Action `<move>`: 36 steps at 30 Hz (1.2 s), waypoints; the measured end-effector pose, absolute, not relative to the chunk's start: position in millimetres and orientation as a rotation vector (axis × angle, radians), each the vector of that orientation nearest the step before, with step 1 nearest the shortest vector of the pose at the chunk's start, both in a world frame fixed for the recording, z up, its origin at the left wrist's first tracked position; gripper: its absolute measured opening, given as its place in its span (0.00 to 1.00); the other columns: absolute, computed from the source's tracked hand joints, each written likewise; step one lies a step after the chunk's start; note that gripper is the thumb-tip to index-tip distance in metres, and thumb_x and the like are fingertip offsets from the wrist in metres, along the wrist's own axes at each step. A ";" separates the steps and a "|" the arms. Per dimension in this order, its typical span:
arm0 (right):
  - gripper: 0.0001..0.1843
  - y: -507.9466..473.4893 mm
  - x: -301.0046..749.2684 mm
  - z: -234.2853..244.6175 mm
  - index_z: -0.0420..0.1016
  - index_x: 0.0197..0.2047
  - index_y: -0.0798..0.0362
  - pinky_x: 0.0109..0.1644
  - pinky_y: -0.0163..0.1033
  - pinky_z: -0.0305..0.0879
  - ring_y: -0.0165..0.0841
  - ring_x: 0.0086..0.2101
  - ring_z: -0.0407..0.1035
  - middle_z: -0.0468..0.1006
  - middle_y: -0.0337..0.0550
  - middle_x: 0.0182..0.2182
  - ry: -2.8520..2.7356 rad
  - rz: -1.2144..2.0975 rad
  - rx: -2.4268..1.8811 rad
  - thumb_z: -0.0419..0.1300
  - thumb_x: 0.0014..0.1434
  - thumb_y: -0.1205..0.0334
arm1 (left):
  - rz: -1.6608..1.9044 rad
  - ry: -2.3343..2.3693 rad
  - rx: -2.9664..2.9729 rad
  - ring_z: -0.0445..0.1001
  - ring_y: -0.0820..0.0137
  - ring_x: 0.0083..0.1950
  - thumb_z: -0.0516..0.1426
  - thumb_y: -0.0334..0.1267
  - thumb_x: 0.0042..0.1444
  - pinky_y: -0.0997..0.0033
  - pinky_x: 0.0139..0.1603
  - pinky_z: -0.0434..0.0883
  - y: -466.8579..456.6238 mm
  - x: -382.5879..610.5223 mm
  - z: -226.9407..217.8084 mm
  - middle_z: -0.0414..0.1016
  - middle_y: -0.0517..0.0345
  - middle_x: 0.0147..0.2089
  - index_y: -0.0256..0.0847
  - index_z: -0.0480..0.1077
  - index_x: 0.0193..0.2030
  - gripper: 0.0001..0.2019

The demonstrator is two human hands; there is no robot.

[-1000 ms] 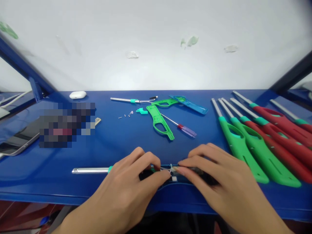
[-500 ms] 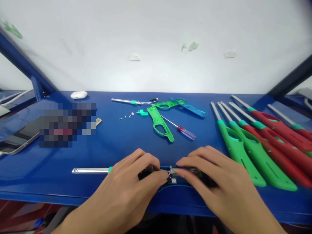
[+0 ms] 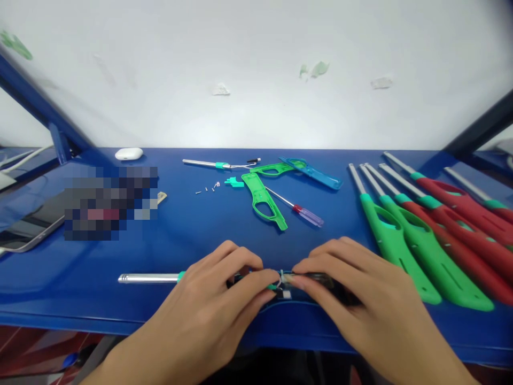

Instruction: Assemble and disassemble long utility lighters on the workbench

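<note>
A long-nosed gas lighter (image 3: 150,278) lies along the front edge of the table, its silver tube pointing left and its dark handle casing opened. Over the tube end of the casing, my left hand (image 3: 214,302) is closed, thumb and fingers gripping at the inner parts. My right hand (image 3: 356,291) pinches the other end of the handle, around a dark, shiny part that looks like the fuel tank. Between the fingertips show a thin white wire and a small black-and-white piece (image 3: 285,294). Both palms hide most of the handle.
Beyond my hands lie green casing halves (image 3: 262,200), a blue casing piece (image 3: 320,178), a screwdriver (image 3: 306,214), a loose lighter tube (image 3: 204,163) and tiny screws. Several green and red lighters (image 3: 452,256) crowd the right. A phone (image 3: 34,224) and white earbud case (image 3: 129,154) are left.
The left thumb has shifted slightly up and right, and a bit of green now shows beneath it. The right hand keeps its pinch. The view has tilted a little.
</note>
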State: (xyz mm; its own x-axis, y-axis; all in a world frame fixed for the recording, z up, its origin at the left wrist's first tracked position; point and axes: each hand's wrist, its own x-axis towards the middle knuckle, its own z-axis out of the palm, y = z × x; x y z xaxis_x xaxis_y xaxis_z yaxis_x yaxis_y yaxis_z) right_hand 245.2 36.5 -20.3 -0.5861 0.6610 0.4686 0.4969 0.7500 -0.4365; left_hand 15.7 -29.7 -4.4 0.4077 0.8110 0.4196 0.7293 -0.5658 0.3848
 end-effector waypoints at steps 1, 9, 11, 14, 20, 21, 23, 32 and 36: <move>0.06 36.4 246.0 -20.8 0.76 0.41 0.43 0.41 0.38 0.66 0.31 0.37 0.71 0.80 0.29 0.37 -2.325 0.344 -0.858 0.60 0.73 0.59 | 0.882 1.382 2.512 0.69 0.67 0.45 0.55 0.29 0.74 0.65 0.49 0.69 -29.5 15.7 -4.8 0.74 0.57 0.46 0.40 0.73 0.55 0.08; 0.06 37.9 248.7 -23.0 0.77 0.44 0.43 0.42 0.37 0.65 0.29 0.39 0.70 0.79 0.30 0.39 -2.366 0.368 -0.795 0.59 0.74 0.61 | 0.936 1.367 2.456 0.69 0.70 0.42 0.56 0.27 0.73 0.69 0.45 0.69 -29.6 16.2 -7.1 0.74 0.59 0.43 0.39 0.74 0.49 0.06; 0.05 38.1 247.5 -22.7 0.76 0.44 0.42 0.43 0.37 0.65 0.30 0.39 0.70 0.80 0.29 0.39 -2.367 0.384 -0.801 0.60 0.74 0.62 | 0.963 1.367 2.471 0.69 0.71 0.42 0.56 0.26 0.73 0.69 0.44 0.70 -30.1 16.9 -7.3 0.76 0.59 0.42 0.38 0.74 0.47 0.06; 0.05 37.4 246.5 -22.5 0.75 0.43 0.42 0.42 0.38 0.65 0.30 0.38 0.71 0.80 0.29 0.38 -2.350 0.374 -0.823 0.60 0.73 0.61 | 1.000 1.376 2.525 0.71 0.70 0.42 0.57 0.26 0.72 0.67 0.44 0.71 -31.0 17.2 -7.5 0.77 0.58 0.42 0.37 0.75 0.47 0.06; 0.06 35.4 246.0 -21.9 0.76 0.45 0.42 0.42 0.40 0.68 0.33 0.38 0.72 0.81 0.32 0.39 -2.358 0.287 -0.855 0.58 0.75 0.58 | 0.825 1.334 2.584 0.73 0.66 0.48 0.54 0.23 0.71 0.63 0.54 0.74 -40.5 7.9 0.3 0.78 0.54 0.49 0.39 0.74 0.55 0.12; 0.06 34.8 246.3 -22.0 0.76 0.46 0.41 0.43 0.41 0.69 0.33 0.39 0.73 0.81 0.32 0.40 -2.359 0.295 -0.866 0.57 0.75 0.57 | 0.746 1.337 2.586 0.72 0.65 0.51 0.53 0.21 0.69 0.63 0.57 0.73 -42.2 5.1 2.5 0.77 0.53 0.53 0.40 0.73 0.57 0.16; 0.07 32.7 248.3 -23.1 0.76 0.51 0.39 0.44 0.42 0.71 0.34 0.41 0.75 0.81 0.33 0.43 -2.351 0.334 -0.910 0.58 0.74 0.52 | 0.585 1.333 2.584 0.71 0.64 0.55 0.50 0.17 0.67 0.64 0.60 0.72 -43.5 -0.3 6.7 0.75 0.54 0.57 0.42 0.71 0.61 0.22; 0.15 34.4 262.6 -21.9 0.78 0.55 0.35 0.48 0.36 0.77 0.33 0.44 0.77 0.79 0.35 0.47 -2.457 0.588 -0.963 0.69 0.66 0.52 | 0.636 1.290 2.704 0.78 0.68 0.46 0.47 0.34 0.78 0.67 0.52 0.74 -27.2 -4.6 5.7 0.82 0.58 0.49 0.44 0.76 0.53 0.15; 0.13 37.2 259.3 -16.9 0.80 0.52 0.35 0.46 0.34 0.76 0.31 0.42 0.75 0.78 0.34 0.43 -2.420 0.622 -0.947 0.70 0.65 0.56 | 0.729 1.207 2.814 0.80 0.69 0.41 0.45 0.32 0.78 0.68 0.46 0.75 -22.1 -3.8 3.6 0.84 0.57 0.46 0.39 0.77 0.52 0.17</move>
State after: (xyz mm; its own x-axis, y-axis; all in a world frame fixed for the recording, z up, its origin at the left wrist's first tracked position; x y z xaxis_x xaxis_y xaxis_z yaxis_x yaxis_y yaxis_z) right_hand 259.3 37.2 -16.9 -0.6540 0.7127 0.2536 0.5020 0.6597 -0.5593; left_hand -3.8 -22.1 3.6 0.5987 0.6841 0.4166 0.6869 -0.7061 0.1723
